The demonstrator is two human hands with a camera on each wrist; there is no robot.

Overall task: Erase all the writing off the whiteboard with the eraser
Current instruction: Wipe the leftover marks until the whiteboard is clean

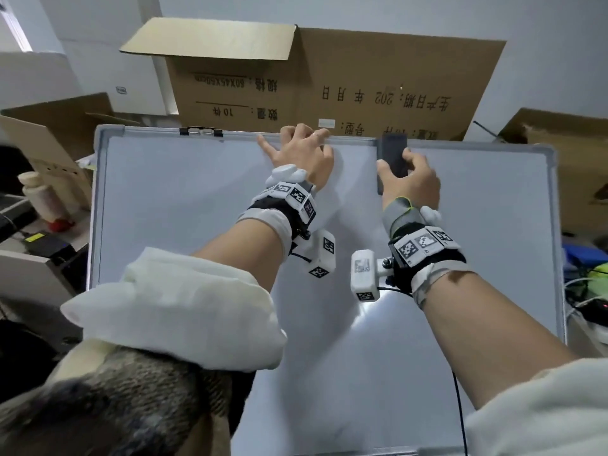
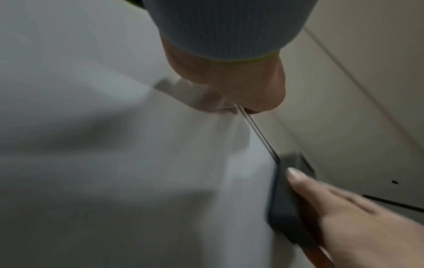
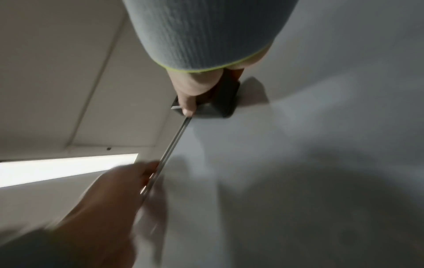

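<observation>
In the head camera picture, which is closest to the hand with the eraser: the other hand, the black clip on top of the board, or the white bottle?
From the right hand, which grips the eraser:
1. Left hand, just beside it on the whiteboard's top edge.
2. Black clip, further left along that edge.
3. White bottle, beyond the board's left side.
</observation>
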